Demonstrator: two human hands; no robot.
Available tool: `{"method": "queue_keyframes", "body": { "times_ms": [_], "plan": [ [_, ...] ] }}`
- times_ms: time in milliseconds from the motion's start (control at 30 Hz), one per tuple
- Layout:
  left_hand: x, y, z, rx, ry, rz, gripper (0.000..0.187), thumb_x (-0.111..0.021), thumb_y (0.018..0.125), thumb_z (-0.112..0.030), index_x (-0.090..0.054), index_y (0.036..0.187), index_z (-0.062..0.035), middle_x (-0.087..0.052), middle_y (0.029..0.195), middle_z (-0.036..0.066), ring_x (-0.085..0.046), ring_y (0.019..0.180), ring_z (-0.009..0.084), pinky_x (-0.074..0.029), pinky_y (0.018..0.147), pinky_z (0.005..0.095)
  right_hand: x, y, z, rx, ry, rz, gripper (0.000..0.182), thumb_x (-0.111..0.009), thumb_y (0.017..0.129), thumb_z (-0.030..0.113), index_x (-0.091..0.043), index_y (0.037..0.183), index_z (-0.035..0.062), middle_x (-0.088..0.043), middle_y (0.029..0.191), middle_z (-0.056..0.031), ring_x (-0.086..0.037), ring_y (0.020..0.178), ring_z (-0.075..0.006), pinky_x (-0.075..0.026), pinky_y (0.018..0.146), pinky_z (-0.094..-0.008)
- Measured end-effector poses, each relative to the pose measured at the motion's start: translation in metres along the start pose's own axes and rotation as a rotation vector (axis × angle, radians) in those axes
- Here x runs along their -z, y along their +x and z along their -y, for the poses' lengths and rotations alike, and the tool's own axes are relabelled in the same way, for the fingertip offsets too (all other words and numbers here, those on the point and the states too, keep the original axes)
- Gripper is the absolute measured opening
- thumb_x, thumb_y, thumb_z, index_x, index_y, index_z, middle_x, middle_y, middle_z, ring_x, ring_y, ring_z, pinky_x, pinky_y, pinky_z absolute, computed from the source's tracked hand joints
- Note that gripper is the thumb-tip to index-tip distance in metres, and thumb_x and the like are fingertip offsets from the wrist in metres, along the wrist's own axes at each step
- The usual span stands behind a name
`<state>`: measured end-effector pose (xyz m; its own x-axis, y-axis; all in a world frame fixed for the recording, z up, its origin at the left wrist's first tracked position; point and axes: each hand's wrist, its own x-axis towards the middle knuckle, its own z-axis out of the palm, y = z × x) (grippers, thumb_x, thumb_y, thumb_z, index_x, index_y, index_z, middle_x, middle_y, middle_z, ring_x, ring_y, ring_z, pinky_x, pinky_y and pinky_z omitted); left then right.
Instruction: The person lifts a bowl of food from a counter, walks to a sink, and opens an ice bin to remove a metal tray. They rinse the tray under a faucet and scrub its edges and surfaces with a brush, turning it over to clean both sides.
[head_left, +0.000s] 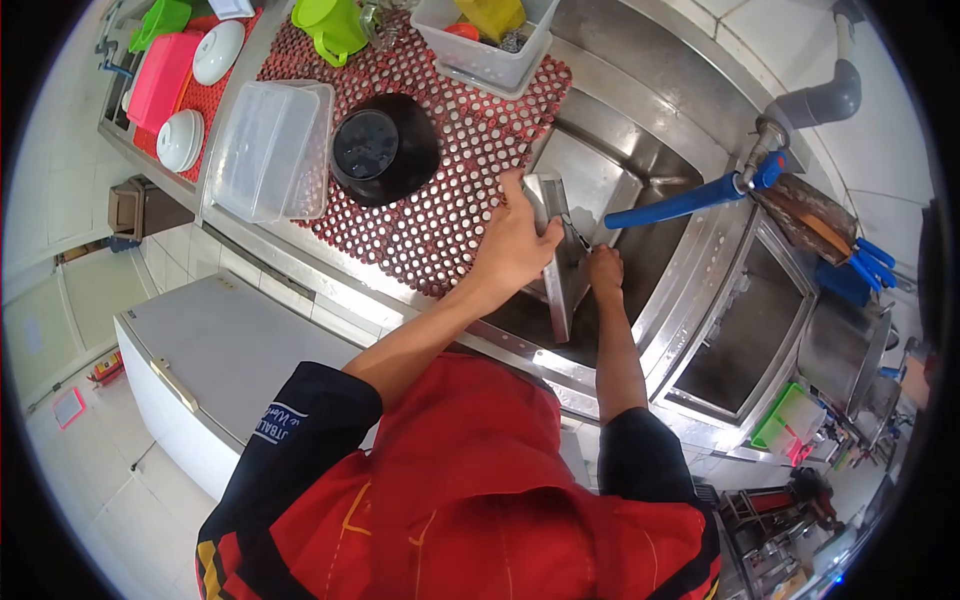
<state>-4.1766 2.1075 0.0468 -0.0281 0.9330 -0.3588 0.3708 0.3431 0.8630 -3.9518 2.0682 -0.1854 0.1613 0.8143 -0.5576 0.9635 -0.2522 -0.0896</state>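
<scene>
My left hand [512, 248] grips the near side of a rectangular metal tray [549, 190], thumb over its rim, and holds it tilted on edge above the sink [585, 165]. On the tray's other side my right hand [604, 270] is closed in a fist. A thin shiny metal piece [577, 232] shows just beyond its fingers; I cannot tell what it is. The blue-handled tap [670, 202] reaches over the basin from the right, close above my right hand.
On a red perforated mat [470, 150] lie an upturned black bowl [385, 150], a clear plastic container [270, 150], a green mug [328, 28] and a tub [487, 50] holding a yellow sponge. A second basin [740, 330] is at right; a white chest freezer [240, 340] stands left.
</scene>
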Motion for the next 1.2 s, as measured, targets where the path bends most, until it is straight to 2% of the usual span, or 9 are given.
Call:
{"method": "queue_keyframes", "body": {
  "times_ms": [33,133,200,500,633,767,800,1067,1200],
  "plan": [
    [-0.005,-0.001,-0.003,-0.083,0.004,-0.054,0.061,-0.064,0.084,-0.011,-0.023,0.126,0.0082,-0.061,0.067,0.029,-0.065,0.066,0.0469,-0.053,0.064,0.0505,-0.01,0.004,-0.006,0.01,0.0,-0.014,0.025,-0.054,0.089,0.018,-0.065,0.106,0.0045,-0.065,0.11,-0.0205,-0.065,0.101,-0.0375,-0.054,0.088,-0.0425],
    [-0.022,-0.014,0.009,-0.407,0.298,-0.095,0.084,-0.067,0.078,-0.009,-0.014,0.143,0.0,-0.037,0.128,0.041,-0.045,0.122,0.0506,-0.041,0.098,0.0518,-0.015,0.002,-0.005,0.043,-0.017,-0.03,0.025,-0.055,0.089,0.017,-0.065,0.106,0.0027,-0.066,0.108,-0.0194,-0.067,0.098,-0.0369,-0.055,0.084,-0.0432],
    [-0.03,-0.023,0.022,-0.461,0.237,0.013,0.096,-0.067,0.069,-0.001,-0.011,0.148,-0.0006,0.01,0.153,0.033,-0.01,0.145,0.0477,-0.02,0.116,0.0471,-0.002,-0.006,0.003,0.062,-0.035,-0.007,0.025,-0.054,0.089,0.016,-0.064,0.107,0.002,-0.067,0.107,-0.0185,-0.068,0.095,-0.0357,-0.056,0.08,-0.0433],
    [-0.067,-0.023,0.018,-0.338,-0.221,-0.286,0.108,-0.048,0.062,0.016,0.012,0.151,0.0047,0.0,0.158,0.028,-0.002,0.149,0.0357,-0.006,0.119,0.0376,0.014,0.051,0.05,0.235,-0.173,-0.388,0.026,-0.053,0.091,0.011,-0.059,0.113,-0.0019,-0.063,0.101,-0.0172,-0.07,0.08,-0.0347,-0.058,0.068,-0.0445],
    [-0.069,-0.017,0.006,-0.341,-0.22,-0.328,0.105,-0.048,0.063,0.015,0.01,0.15,0.0061,-0.001,0.159,0.027,-0.003,0.149,0.0377,-0.006,0.12,0.0391,-0.006,0.04,0.064,0.081,0.098,-0.284,0.039,-0.052,0.092,0.016,-0.052,0.127,-0.0017,-0.063,0.111,-0.0196,-0.065,0.095,-0.0364,-0.052,0.085,-0.0473],
    [-0.069,-0.015,0.003,-0.37,-0.185,-0.3,0.102,-0.047,0.065,0.015,0.008,0.151,0.0065,-0.002,0.158,0.028,-0.005,0.148,0.0389,-0.007,0.12,0.0396,-0.036,0.048,0.035,0.48,-0.152,-0.019,0.029,-0.054,0.09,0.017,-0.064,0.109,-0.0018,-0.066,0.101,-0.0243,-0.061,0.101,-0.0413,-0.048,0.089,-0.0482],
    [-0.068,-0.015,0.002,-0.371,-0.18,-0.288,0.101,-0.046,0.065,0.015,0.007,0.151,0.0066,-0.002,0.158,0.028,-0.006,0.148,0.0391,-0.007,0.12,0.0396,0.0,0.01,0.058,0.252,0.365,-0.263,0.022,-0.055,0.089,0.017,-0.069,0.093,-0.0009,-0.067,0.099,-0.0244,-0.062,0.097,-0.0423,-0.049,0.084,-0.0505],
    [-0.061,-0.009,0.007,-0.377,-0.068,-0.265,0.101,-0.046,0.064,0.015,0.005,0.151,0.0069,-0.002,0.159,0.027,-0.003,0.149,0.0383,-0.005,0.12,0.0386,-0.049,0.053,0.059,0.003,0.679,0.013,0.036,-0.048,0.092,0.027,-0.068,0.083,-0.0016,-0.065,0.084,-0.0286,-0.064,0.083,-0.0463,-0.05,0.077,-0.0537],
    [-0.061,-0.01,0.008,-0.394,-0.054,-0.239,0.102,-0.047,0.064,0.014,0.006,0.151,0.0067,-0.001,0.159,0.027,-0.002,0.149,0.0379,-0.004,0.12,0.0387,-0.028,0.03,0.069,0.141,0.534,-0.263,0.033,-0.049,0.092,0.022,-0.066,0.075,-0.0014,-0.065,0.085,-0.0273,-0.064,0.08,-0.0453,-0.05,0.077,-0.0538]
  ]
}}
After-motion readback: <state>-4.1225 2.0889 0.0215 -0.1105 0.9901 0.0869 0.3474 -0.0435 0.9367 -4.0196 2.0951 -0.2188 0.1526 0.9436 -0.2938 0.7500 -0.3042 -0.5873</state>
